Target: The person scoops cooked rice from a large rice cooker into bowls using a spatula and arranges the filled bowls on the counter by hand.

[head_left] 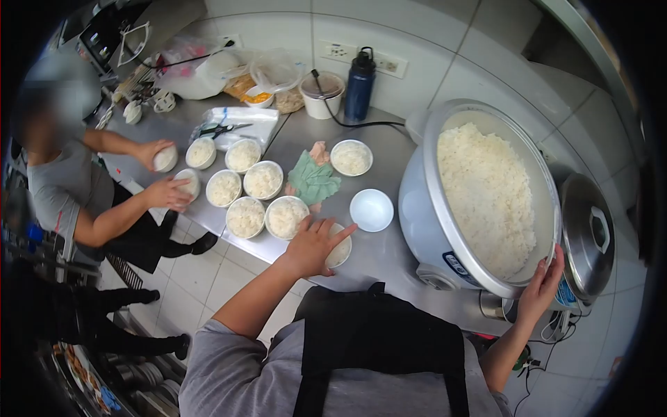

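Note:
My left hand (313, 244) spans a white bowl of rice (340, 249) at the counter's front edge, thumb and fingers on either side of its rim. Part of that bowl is hidden under the hand. My right hand (542, 285) grips the near right rim of a big rice cooker (429, 201), which is tilted towards me and full of cooked rice (486, 198). Between the cooker and my left hand stands a white bowl (372, 210) with no rice in it. Another filled bowl (351, 158) sits behind it.
Several rice bowls (246, 217) cluster left of my left hand, beside a crumpled green cloth (314, 175). A co-worker's hands (172, 193) hold two bowls at the left. Behind stand a dark blue bottle (360, 87) and a lidded tub (321, 104). A metal lid (587, 236) leans right of the cooker.

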Action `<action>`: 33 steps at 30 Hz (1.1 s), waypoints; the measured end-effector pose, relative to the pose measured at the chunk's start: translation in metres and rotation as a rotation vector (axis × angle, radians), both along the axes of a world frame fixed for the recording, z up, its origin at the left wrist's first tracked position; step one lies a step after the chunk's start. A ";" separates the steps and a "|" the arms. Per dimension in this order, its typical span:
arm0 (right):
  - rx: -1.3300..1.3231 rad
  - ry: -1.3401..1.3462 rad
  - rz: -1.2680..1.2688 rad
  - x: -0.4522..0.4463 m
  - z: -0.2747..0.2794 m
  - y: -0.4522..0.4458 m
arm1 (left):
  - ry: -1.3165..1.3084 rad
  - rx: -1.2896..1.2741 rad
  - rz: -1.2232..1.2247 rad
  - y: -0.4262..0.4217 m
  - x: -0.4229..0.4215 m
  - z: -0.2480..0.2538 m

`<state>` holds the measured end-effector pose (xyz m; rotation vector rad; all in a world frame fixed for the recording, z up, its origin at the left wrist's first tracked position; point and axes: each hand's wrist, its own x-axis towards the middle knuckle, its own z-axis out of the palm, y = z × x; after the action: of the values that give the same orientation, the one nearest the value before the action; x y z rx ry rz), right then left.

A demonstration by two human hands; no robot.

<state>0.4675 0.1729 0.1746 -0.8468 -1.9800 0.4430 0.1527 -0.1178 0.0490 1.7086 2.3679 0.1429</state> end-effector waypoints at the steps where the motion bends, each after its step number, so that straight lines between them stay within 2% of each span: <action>1: 0.007 0.005 -0.021 0.003 0.002 0.000 | 0.005 0.007 -0.021 0.004 0.000 0.000; 3: -0.068 0.008 -0.005 0.009 0.000 0.001 | 0.007 -0.069 -0.006 0.007 -0.001 0.002; 5: -0.003 -0.026 -0.046 0.016 -0.004 0.003 | 0.049 -0.015 -0.026 0.008 -0.001 -0.004; 7: -0.129 -0.027 -0.046 0.022 -0.007 0.003 | 0.000 -0.096 0.005 0.012 -0.001 0.002; 10: -0.075 -0.060 -0.083 0.020 -0.004 0.000 | -0.022 -0.164 -0.067 0.015 0.000 0.007; 12: -0.039 -0.052 -0.101 0.017 -0.001 -0.002 | -0.022 -0.161 -0.074 0.014 0.000 0.011; 15: -0.171 -0.101 -0.138 0.017 0.001 -0.002 | -0.027 -0.095 -0.051 0.014 -0.010 0.021; 17: -0.019 -0.077 -0.131 0.016 -0.004 0.004 | -0.030 -0.033 -0.028 0.017 -0.018 0.030; 19: -0.039 -0.075 -0.135 0.013 -0.001 0.001 | -0.060 -0.023 0.055 0.024 -0.028 0.040; 24: -0.178 -0.162 -0.171 0.009 0.009 -0.003 | 0.098 -0.119 0.101 0.054 -0.061 0.030; 30: -0.098 -0.127 -0.096 0.008 0.008 -0.001 | 0.005 -0.253 0.110 0.084 -0.083 0.013; 33: -0.100 -0.120 -0.113 0.013 0.008 -0.001 | -0.026 -0.192 0.122 0.079 -0.083 0.008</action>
<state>0.4801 0.1718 0.1830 -1.0647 -2.0205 0.4365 0.0700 -0.0385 0.0568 1.4678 2.3808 -0.0412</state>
